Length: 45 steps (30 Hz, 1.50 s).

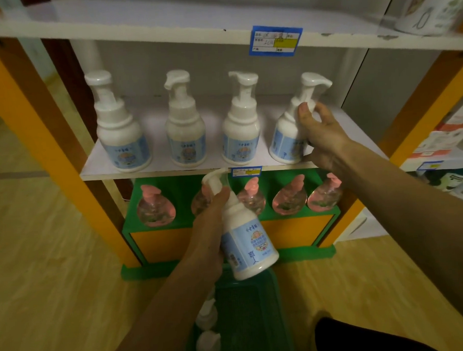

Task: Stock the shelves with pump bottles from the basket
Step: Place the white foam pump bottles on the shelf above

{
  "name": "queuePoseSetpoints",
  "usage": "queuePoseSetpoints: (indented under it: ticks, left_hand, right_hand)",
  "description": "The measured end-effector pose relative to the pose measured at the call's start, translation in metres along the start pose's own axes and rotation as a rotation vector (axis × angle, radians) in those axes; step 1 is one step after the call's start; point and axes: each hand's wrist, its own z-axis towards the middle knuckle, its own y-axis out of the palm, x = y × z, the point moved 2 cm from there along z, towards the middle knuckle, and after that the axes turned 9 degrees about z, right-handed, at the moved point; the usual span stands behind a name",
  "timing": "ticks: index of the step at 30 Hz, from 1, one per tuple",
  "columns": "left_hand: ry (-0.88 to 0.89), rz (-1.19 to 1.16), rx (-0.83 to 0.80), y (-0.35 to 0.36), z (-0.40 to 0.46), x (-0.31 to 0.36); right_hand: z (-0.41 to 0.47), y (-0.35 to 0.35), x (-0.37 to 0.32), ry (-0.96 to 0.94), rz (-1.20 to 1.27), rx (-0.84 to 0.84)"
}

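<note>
A: Right hand (321, 134) was wrapped around the fourth white pump bottle (289, 130), thumb on its neck, at the right end of the middle shelf (158, 171). The bottle leaned left, base near the front edge. Judged it mid-placement, not yet settled.

B: And the left hand (214, 229)?

A: Clenched around the neck of another white bottle (248, 243), held tilted in the air above the green basket (257, 307), below the shelf lip. More white pump tops showed at the basket's left side, so stock remained.

B: How to do this step well?

A: Stand the leaning bottle upright before letting go, and slide it back from the edge. The label faced partly left; turning it forward would match the three bottles (180, 132) already lined up. Their spacing was even, worth copying. Bare shelf remained to the right of it, probably room for the held one.

B: Risk?

A: The tall pump heads looked top-heavy; a nudge could tip a neighbour.

B: Surface, room?

A: Shelf board white, smooth, worn along the front, with a blue-and-yellow price tag (246, 171) at its edge. Another tag (275, 40) on the shelf above. Below, a green-and-orange stand held pink bottles (289, 199) in a row. Frame uprights orange. Floor pale wood. Light dim. Boxed goods sat on a neighbouring shelf at far right.
</note>
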Motion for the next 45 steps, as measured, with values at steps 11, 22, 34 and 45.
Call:
queuePoseSetpoints:
  ticks: [11, 22, 34, 45]
  left_hand:
    - [0.075, 0.015, -0.033, -0.005, -0.017, 0.010]
    - [0.121, 0.115, 0.014, -0.010, -0.028, 0.016]
    - [0.210, 0.092, -0.071, 0.001, -0.020, 0.014]
    - [0.201, 0.244, -0.163, 0.014, -0.027, 0.008]
  right_hand:
    - [-0.098, -0.004, 0.045, -0.151, -0.216, 0.069]
    - [-0.164, 0.021, 0.089, 0.110, -0.336, -0.622]
    - [-0.148, 0.016, 0.097, -0.106, -0.297, -0.416]
    - [-0.091, -0.074, 0.070, -0.426, -0.281, 0.273]
